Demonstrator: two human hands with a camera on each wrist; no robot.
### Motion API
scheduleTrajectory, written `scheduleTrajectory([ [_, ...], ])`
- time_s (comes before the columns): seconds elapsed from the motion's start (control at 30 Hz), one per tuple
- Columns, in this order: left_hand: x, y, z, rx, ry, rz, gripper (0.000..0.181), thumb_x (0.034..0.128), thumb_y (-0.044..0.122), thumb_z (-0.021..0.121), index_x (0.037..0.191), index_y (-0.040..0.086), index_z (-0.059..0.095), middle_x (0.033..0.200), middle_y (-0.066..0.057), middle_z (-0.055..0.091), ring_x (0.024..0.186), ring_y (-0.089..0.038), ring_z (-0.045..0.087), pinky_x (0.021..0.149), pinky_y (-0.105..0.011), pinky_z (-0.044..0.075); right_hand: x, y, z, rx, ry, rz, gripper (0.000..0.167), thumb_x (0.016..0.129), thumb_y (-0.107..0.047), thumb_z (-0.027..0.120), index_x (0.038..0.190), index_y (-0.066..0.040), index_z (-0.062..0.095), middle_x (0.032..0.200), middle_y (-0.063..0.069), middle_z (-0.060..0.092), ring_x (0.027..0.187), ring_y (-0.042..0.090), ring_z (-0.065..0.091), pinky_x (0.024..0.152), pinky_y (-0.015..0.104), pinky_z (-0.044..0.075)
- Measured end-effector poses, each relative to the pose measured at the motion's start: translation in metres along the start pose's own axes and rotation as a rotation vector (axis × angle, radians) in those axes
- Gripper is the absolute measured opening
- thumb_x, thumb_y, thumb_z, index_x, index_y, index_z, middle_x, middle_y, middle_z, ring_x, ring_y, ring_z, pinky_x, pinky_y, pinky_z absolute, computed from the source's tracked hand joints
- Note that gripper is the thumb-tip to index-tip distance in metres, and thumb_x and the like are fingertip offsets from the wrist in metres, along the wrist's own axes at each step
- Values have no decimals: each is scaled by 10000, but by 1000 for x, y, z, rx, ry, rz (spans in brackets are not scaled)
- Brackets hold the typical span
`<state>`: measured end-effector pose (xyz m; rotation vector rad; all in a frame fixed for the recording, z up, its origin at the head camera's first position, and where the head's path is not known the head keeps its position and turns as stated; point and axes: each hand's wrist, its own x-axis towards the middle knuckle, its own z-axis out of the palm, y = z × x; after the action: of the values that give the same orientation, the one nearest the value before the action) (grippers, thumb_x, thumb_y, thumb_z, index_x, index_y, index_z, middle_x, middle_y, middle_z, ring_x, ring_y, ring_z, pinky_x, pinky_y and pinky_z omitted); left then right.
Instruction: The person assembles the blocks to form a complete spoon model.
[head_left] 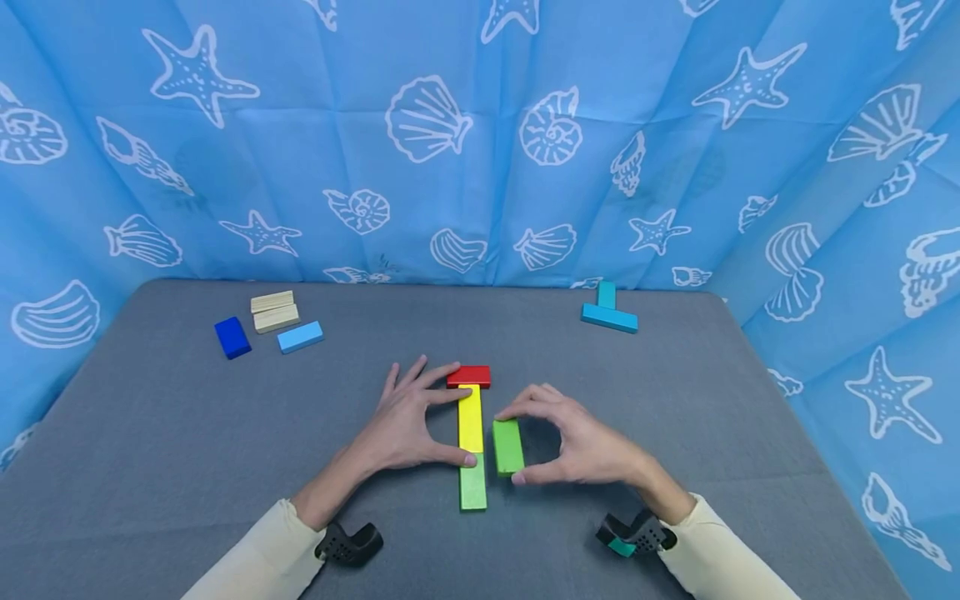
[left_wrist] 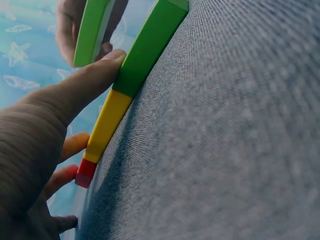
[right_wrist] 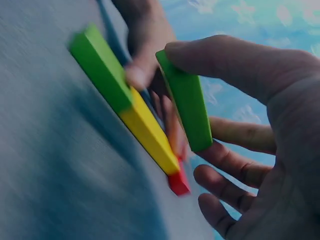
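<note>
A red block [head_left: 468,377], a yellow block [head_left: 470,421] and a green block [head_left: 472,485] lie end to end in a row on the grey table; the red one sits crosswise at the far end. My left hand [head_left: 401,425] spreads over the row from the left. Its thumb touches the lying green block near the yellow joint, while fingertips reach the far end of the yellow block and the red one. My right hand [head_left: 588,437] pinches a second green block [right_wrist: 187,102] by its two ends, thumb against fingers, raised just right of the row.
At the back left lie a dark blue block [head_left: 232,337], a light blue block [head_left: 301,337] and pale wooden blocks [head_left: 274,312]. Teal blocks [head_left: 610,317] form a T shape at the back right. A blue curtain [head_left: 480,167] with sea-shell prints hangs behind the grey table [head_left: 187,467].
</note>
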<state>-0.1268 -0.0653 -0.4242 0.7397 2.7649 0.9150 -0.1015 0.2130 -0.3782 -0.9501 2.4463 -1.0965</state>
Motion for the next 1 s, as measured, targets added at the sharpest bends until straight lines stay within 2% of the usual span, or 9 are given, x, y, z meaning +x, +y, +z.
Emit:
scheduleTrajectory([
  [0.23, 0, -1, 0, 0, 13, 17, 856, 672, 658, 849, 1401, 260, 638, 1612, -8, 379, 1517, -453, 135, 1142, -725, -26, -5, -7, 28, 77, -98, -93, 574, 847, -392, 830, 1365, -261, 620, 1238, -115, 543, 1193, 139, 476, 1011, 432, 440],
  [0.47, 1, 0, 1, 2, 12, 1, 859, 671, 646, 856, 1406, 259, 634, 1611, -6, 382, 1521, -441, 134, 1150, -712, -29, -9, -8, 47, 138, -172, -126, 551, 865, -396, 813, 1361, -251, 621, 1291, -128, 529, 1243, 116, 465, 1063, 381, 419],
  [0.77, 0, 0, 1, 5, 25, 6, 865, 669, 663, 848, 1402, 256, 637, 1607, -6, 389, 1522, -435, 140, 1151, -712, -28, -12, -11, 59, 44, -199, -221, 598, 888, -436, 784, 1426, -264, 589, 1260, -142, 484, 1205, 79, 433, 1004, 318, 444],
  [1.0, 0, 0, 2, 6, 34, 16, 853, 671, 667, 844, 1391, 253, 648, 1604, -8, 394, 1518, -444, 149, 1145, -722, -23, -11, -11, 62, -54, -221, -260, 592, 869, -484, 786, 1394, -275, 609, 1227, -148, 470, 1157, 57, 415, 945, 258, 434],
])
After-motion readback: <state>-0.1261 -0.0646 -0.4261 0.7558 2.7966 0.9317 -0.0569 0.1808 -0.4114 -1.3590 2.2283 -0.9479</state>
